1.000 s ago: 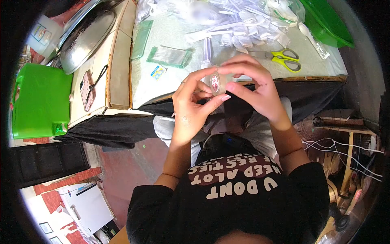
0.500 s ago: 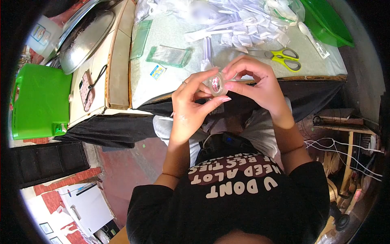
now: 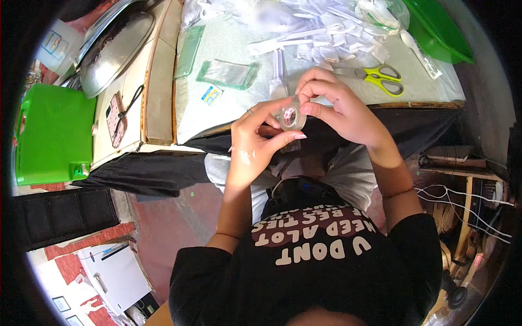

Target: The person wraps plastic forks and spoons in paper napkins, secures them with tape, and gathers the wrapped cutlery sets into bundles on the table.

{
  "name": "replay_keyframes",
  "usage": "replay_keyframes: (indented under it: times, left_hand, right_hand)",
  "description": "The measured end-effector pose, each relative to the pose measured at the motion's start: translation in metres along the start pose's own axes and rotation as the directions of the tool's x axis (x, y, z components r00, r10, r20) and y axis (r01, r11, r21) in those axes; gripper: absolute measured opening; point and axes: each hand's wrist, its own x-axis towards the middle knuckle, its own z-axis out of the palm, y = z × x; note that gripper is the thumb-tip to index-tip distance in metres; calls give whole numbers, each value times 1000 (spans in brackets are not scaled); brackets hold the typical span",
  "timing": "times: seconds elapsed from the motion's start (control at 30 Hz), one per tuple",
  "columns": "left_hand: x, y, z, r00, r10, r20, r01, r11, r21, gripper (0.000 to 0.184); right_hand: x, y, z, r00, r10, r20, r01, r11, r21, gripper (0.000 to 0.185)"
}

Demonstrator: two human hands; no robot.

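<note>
Grip: the left hand (image 3: 254, 130) grasps a roll of clear tape (image 3: 298, 122) between thumb and fingers; the right hand (image 3: 337, 106) pinches at its upper-right rim. Roll position: centre of frame, overlapping the front edge of the table (image 3: 217, 119) in view. Its hollow core faces the camera, turned slightly toward frame right; the core axis runs roughly along the line of sight.

Table: one; its front edge crosses the frame from centre left to upper right. Bare surface lies left of the hands. Remaining items, by decreasing size:
- White wrapped cutlery (image 3: 326, 38): one heap, top centre, count unclear.
- Green-edged clear packs (image 3: 227, 74): two, upper left of centre.
- Scissors (image 3: 380, 79): one pair, upper right, handles pointing right.
- Blue-and-yellow card (image 3: 211, 95): one, left of the hands.
</note>
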Motion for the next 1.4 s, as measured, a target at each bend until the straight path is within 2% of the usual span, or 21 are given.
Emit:
replay_keyframes:
  times: [0.1, 0.23, 0.33, 0.43, 0.63, 0.73, 1.03, 1.1, 1.3, 1.4]
  left_hand:
    - [1, -7, 8, 1000, -16, -24, 14, 997, -82, 51]
    - [5, -21, 11, 991, -68, -117, 58, 995, -85, 49]
    - [7, -22, 10, 991, -73, -110, 61, 992, -108, 49]
    - [6, -22, 10, 992, -78, -102, 63, 989, -135, 49]
    - [5, -23, 10, 994, -91, -68, 79, 983, -168, 49]
    - [4, -22, 10, 993, -96, -69, 82, 980, -181, 48]
    - [4, -23, 14, 999, -52, 2, 51, 977, -209, 49]
    - [4, -23, 17, 997, -39, 65, 54, 966, -252, 50]
    - [5, -36, 36, 996, 85, -1, -76, 887, -456, 62]
    - [5, -33, 36, 990, 134, 34, -117, 942, -313, 60]
  right_hand:
    - [-4, 4, 1, 1000, -6, -29, 3, 997, -78, 13]
    - [-8, 3, 2, 999, -21, -45, 14, 987, -158, 15]
    - [-6, 4, 5, 981, 59, -183, -63, 998, -16, 17]
    - [-11, 8, 1, 976, 129, -174, -109, 987, 119, 25]
    - [-16, 25, 13, 981, 178, -76, -157, 963, 218, 34]
    - [-18, 30, 19, 964, 233, -124, -182, 927, 327, 29]
    - [-17, 29, 23, 939, 233, -254, -126, 918, 375, 10]
    - [-16, 28, 25, 932, 198, -303, -95, 942, 321, 9]
    - [-12, 24, 23, 918, 94, -385, -49, 991, 124, 7]
    - [-9, 23, 21, 916, 29, -400, -7, 998, 57, 6]
